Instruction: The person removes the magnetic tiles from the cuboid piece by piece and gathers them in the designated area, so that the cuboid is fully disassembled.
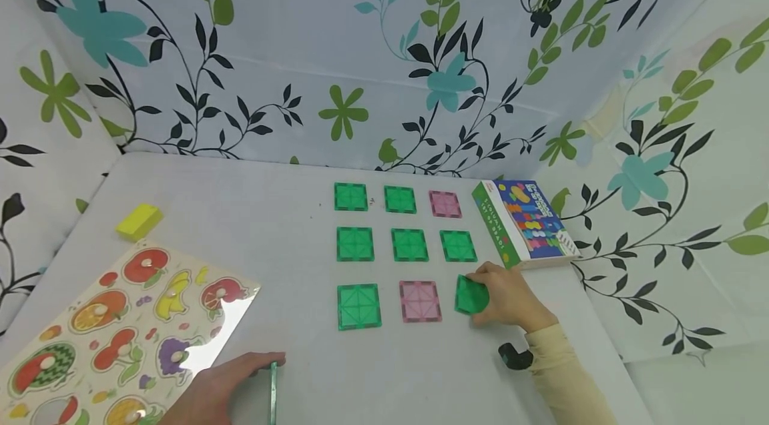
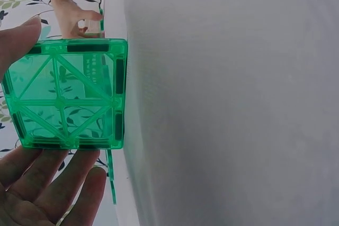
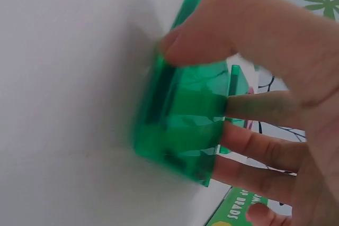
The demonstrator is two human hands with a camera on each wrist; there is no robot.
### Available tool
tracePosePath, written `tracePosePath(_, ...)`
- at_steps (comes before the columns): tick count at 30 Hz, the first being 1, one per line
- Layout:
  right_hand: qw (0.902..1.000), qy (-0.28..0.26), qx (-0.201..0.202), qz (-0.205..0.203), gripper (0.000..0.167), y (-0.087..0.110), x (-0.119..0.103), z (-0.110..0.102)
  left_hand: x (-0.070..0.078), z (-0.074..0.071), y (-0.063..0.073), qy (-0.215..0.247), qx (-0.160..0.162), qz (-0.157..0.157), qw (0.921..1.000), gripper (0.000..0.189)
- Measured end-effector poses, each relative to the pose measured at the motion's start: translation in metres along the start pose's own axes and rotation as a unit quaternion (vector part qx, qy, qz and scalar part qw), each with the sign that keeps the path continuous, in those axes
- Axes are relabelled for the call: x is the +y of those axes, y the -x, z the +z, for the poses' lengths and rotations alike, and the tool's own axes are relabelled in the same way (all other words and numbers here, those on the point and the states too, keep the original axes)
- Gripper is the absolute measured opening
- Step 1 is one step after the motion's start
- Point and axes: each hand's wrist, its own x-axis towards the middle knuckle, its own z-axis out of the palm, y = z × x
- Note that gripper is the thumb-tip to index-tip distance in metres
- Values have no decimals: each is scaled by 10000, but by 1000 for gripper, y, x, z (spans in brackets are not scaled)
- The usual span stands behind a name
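Observation:
My left hand (image 1: 219, 381) grips a green magnetic tile (image 2: 63, 99) between thumb and fingers by opposite edges. In the head view that tile stands on edge, a thin strip. My right hand (image 1: 507, 298) pinches another green magnetic tile (image 1: 468, 295), tilted close over the table at the front right corner of a tile grid. Beside it lies a pink tile (image 1: 420, 301), then a green tile (image 1: 359, 307). Behind them runs a row of green tiles (image 1: 410, 245). The back row has two green tiles (image 1: 351, 197) and a pink tile (image 1: 445, 204).
A toy beads box (image 1: 541, 218) lies right of the grid, just beyond my right hand. To the left, a fruit puzzle board (image 1: 144, 305) reaches under my left hand's side, with a yellow block (image 1: 139, 221) behind it. Patterned cloth (image 1: 270, 45) borders the white table (image 1: 252, 211).

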Motion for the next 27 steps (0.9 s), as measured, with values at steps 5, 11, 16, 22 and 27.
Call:
tracePosePath(5, 9996, -1, -291, -62, 80, -1, -5, -7, -1, 0, 0, 89, 0, 37, 10000, 93)
tracePosePath(11, 9981, -154, -600, 34, 78, -2, -8, -10, -1, -1, 0, 105, -33, -12, 9999, 94)
tracePosePath(16, 9979, -181, -620, 85, 78, -1, -10, -9, 0, -2, 0, 99, -55, -93, 9999, 95)
tracePosePath(22, 9992, -280, -276, 82, 83, 8, -18, -10, 1, -3, 0, 10, -127, -211, 9997, 94)
tracePosePath(27, 9959, -797, 299, -294, 82, 10, -46, -17, 0, -2, -1, -92, -176, -311, 9993, 96)
